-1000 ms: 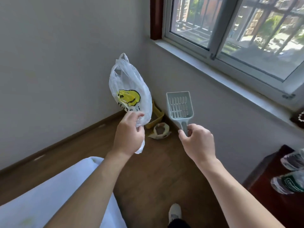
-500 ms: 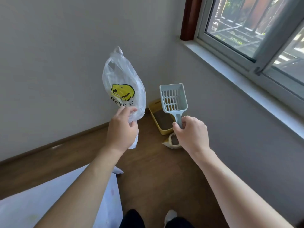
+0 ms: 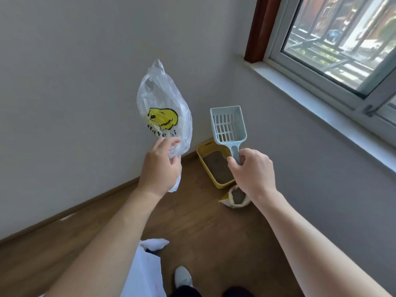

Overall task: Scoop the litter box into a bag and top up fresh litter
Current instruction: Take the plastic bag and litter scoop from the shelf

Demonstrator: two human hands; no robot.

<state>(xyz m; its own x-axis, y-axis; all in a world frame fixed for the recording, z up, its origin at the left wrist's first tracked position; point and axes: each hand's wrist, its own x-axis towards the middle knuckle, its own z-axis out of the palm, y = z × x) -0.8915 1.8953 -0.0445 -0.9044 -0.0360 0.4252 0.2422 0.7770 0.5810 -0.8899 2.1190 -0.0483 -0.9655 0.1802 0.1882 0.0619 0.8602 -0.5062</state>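
My left hand (image 3: pixel 161 168) grips a clear plastic bag (image 3: pixel 164 108) with a yellow smiley print, held upright in the air. My right hand (image 3: pixel 254 171) holds the handle of a pale blue slotted litter scoop (image 3: pixel 228 126), blade up and empty. Beyond both hands, in the room's corner, a yellow litter box (image 3: pixel 209 168) with grey litter sits on the wood floor. An open sack of litter (image 3: pixel 235 199) stands just in front of the box, partly hidden by my right wrist.
Grey walls meet at the corner behind the box. A window with a sill (image 3: pixel 317 99) runs along the right wall. A white cloth (image 3: pixel 145 269) lies at the lower left beside my shoe (image 3: pixel 182 276). Bare wood floor (image 3: pixel 203 232) stretches between me and the box.
The view has moved closer to the corner, so the litter box and sack now show more fully. Both hands keep their hold on the bag and the scoop.
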